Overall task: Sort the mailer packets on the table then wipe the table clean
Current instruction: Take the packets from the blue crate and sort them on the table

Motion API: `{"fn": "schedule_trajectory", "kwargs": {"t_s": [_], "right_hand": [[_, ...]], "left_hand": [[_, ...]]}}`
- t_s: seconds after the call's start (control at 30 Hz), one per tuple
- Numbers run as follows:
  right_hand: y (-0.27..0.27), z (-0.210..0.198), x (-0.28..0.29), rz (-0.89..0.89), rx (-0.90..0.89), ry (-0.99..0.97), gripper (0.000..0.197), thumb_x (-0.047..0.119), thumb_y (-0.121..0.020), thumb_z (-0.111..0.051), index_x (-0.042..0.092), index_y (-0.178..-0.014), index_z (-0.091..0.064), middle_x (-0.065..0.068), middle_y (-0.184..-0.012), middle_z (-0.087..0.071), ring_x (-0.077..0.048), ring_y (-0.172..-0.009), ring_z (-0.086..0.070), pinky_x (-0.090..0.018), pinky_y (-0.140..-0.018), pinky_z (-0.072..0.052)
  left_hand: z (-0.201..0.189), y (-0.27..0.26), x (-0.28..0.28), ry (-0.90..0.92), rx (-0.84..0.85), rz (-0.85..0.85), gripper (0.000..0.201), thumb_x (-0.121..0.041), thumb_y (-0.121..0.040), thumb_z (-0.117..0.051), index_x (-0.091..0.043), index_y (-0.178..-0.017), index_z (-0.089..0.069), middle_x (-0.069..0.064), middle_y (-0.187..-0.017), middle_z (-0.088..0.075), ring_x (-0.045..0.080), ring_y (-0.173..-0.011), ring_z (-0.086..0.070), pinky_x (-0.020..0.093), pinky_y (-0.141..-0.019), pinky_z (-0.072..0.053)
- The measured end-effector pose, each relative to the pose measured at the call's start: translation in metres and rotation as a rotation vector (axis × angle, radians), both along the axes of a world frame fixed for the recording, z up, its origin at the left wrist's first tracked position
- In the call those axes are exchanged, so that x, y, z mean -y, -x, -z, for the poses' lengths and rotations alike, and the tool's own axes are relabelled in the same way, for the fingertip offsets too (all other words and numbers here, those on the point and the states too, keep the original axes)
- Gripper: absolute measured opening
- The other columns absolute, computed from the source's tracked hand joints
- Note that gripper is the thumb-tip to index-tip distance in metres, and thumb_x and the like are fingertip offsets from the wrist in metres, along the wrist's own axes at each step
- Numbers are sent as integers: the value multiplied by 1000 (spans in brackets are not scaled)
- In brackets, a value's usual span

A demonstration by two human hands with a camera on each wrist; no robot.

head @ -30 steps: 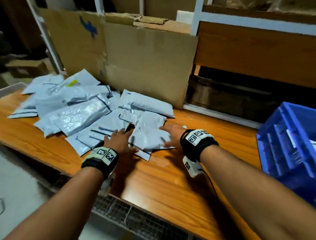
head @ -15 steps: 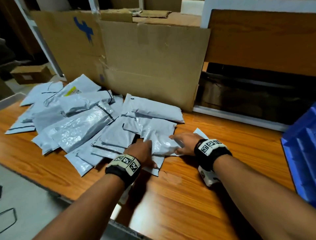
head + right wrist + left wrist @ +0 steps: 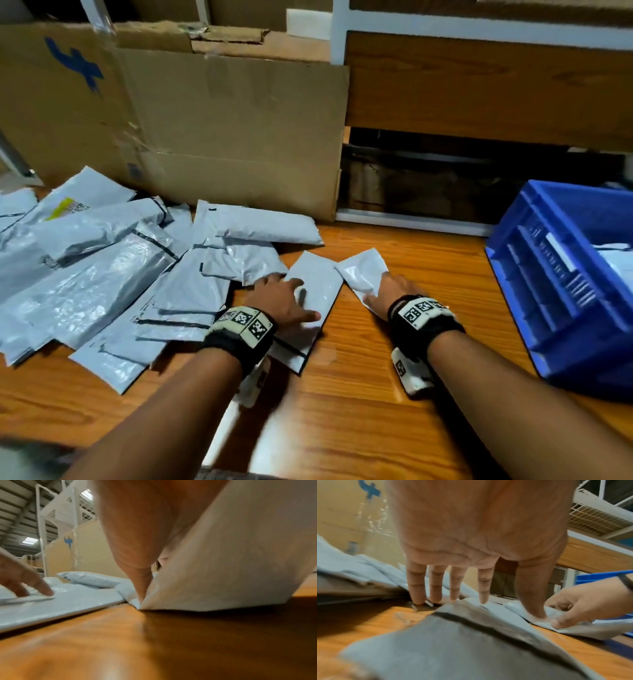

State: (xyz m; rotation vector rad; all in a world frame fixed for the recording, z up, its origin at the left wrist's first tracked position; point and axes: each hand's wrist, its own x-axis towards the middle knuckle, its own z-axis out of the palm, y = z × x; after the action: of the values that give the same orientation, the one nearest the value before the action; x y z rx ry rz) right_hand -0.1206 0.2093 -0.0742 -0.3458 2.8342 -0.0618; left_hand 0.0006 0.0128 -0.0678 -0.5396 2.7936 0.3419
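A heap of grey mailer packets (image 3: 102, 274) covers the left part of the wooden table (image 3: 359, 411). My left hand (image 3: 287, 298) lies on a flat grey packet (image 3: 318, 284) at the heap's right edge. The left wrist view shows its fingers (image 3: 484, 599) straight, pressing down on that packet (image 3: 471, 649). Just to the right, my right hand (image 3: 383, 291) pinches a small white packet (image 3: 363, 270) by its near corner. In the right wrist view the thumb (image 3: 142, 585) bears on this packet (image 3: 231, 568), whose edge is lifted off the table.
A blue plastic crate (image 3: 561, 281) with white items inside stands at the table's right end. A large cardboard sheet (image 3: 222, 130) leans behind the heap. A wooden panel and a dark gap run along the back right. Bare wood lies between my hands and the crate.
Both hands have shifted right. The flat grey packet and the small white packet have been drawn out of the heap and now lie apart. The blue crate is back in view.
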Motion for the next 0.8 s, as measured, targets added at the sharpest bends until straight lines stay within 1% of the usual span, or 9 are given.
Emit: {"fn": "schedule_trajectory", "kwargs": {"t_s": [0.07, 0.17, 0.23, 0.37, 0.43, 0.5, 0.53, 0.67, 0.8], "right_hand": [[-5, 2, -2, 57, -3, -1, 76, 60, -82, -56, 16, -140, -37, -12, -136, -49, -34, -119, -52, -42, -94, -46], [-6, -2, -8, 53, 40, -31, 80, 63, -86, -50, 17, -147, -25, -14, -144, -42, -37, -128, -45, -47, -100, -41], [-1, -8, -15, -23, 37, -43, 74, 63, -85, -52, 28, -145, -27, -13, -145, -39, -38, -128, -43, -49, -101, -41], [0, -8, -24, -172, 124, -67, 85, 65, -79, -60, 50, -147, -10, -12, -157, -9, -43, -139, -25, -55, -109, -33], [-5, -3, -24, -159, 115, -62, 77, 61, -81, -60, 49, -145, -18, -13, -155, -21, -40, -137, -28, -50, -108, -34], [-7, 0, -22, -124, 19, 16, 57, 51, -84, -62, 41, -135, -38, -10, -138, -45, -33, -125, -42, -44, -98, -44], [-8, 0, -20, -103, 1, 51, 48, 46, -85, -63, 37, -128, -44, -8, -130, -51, -30, -118, -47, -40, -92, -47], [-8, -13, -17, -45, 43, 163, 37, 36, -87, -63, 32, -121, -49, -8, -124, -57, -28, -105, -58, -32, -81, -48], [-5, -50, -27, -30, -36, 397, 50, 32, -88, -63, 33, -135, -46, -8, -134, -55, -28, -118, -53, -30, -94, -44]], "left_hand": [[3, 6, -12, 76, 56, 13, 92, -84, -63, -55, -38, -140, -35, 16, -148, -31, 42, -135, -28, 52, -110, -29], [11, 9, -18, 129, 81, 51, 73, -76, -63, -63, -33, -120, -47, 15, -132, -48, 36, -120, -46, 47, -97, -42], [12, 10, -16, 140, 56, 71, 56, -63, -72, -65, -30, -115, -51, 13, -123, -53, 34, -111, -52, 42, -89, -46], [8, 8, -12, 101, -2, 116, 25, -35, -88, -56, -26, -112, -60, 14, -112, -59, 33, -102, -58, 40, -87, -50], [6, 6, -10, 82, -23, 124, 21, -31, -89, -55, -26, -108, -61, 13, -109, -61, 32, -101, -60, 40, -85, -51], [7, 4, -8, 63, -46, 116, 16, -30, -88, -57, -28, -102, -63, 12, -107, -62, 31, -98, -61, 39, -82, -52], [6, 3, -8, 47, -56, 105, 15, -31, -87, -58, -29, -101, -63, 11, -107, -63, 30, -97, -61, 38, -81, -52], [-2, 2, -11, -99, -139, 28, 43, -43, -84, -60, -32, -125, -59, 5, -125, -62, 24, -114, -58, 34, -96, -48], [-28, 10, -31, -346, -297, -56, 57, -50, -79, -67, -27, -131, -57, 6, -118, -68, 22, -108, -63, 31, -94, -49]]}}
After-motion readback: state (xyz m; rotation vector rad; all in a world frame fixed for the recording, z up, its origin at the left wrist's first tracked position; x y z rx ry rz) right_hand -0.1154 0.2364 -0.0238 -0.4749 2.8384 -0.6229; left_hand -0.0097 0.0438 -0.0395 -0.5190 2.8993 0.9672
